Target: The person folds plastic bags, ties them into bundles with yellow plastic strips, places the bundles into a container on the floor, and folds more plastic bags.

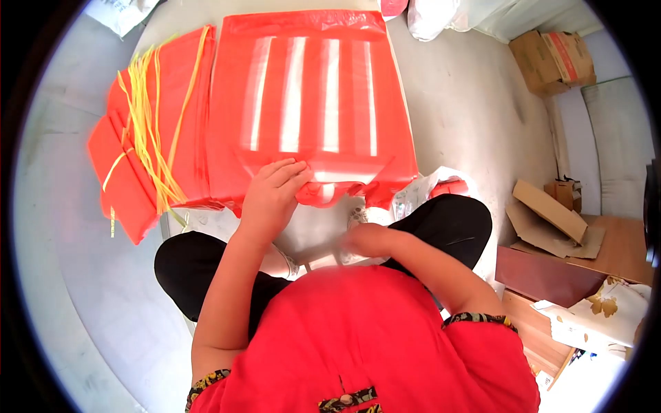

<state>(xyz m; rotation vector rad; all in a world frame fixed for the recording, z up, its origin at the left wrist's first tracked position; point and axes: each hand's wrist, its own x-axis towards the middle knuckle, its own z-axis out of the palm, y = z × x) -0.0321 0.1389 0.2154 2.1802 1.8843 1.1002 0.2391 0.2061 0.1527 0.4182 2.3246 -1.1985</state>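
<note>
A stack of shiny red plastic bags (227,103) lies flat in front of me, with bright window reflections across the top one. Its near edge is crumpled and hangs toward my lap. My left hand (272,193) rests on that near edge, fingers stretched out over the plastic; its thumb is not clearly seen. My right hand (368,241) is apart from the bags, low between my knees and smeared by motion, so its fingers cannot be made out. Left of the stack, a folded red bundle (124,179) is tied with a yellow strip, and loose yellow strips (148,131) lie over more red plastic.
A clear plastic bag with red pieces (441,184) is beside my right knee. Cardboard boxes (551,62) stand at the far right wall. An opened carton (551,220) lies on a brown wooden cabinet (544,275) to my right. White bags (432,17) sit at the back.
</note>
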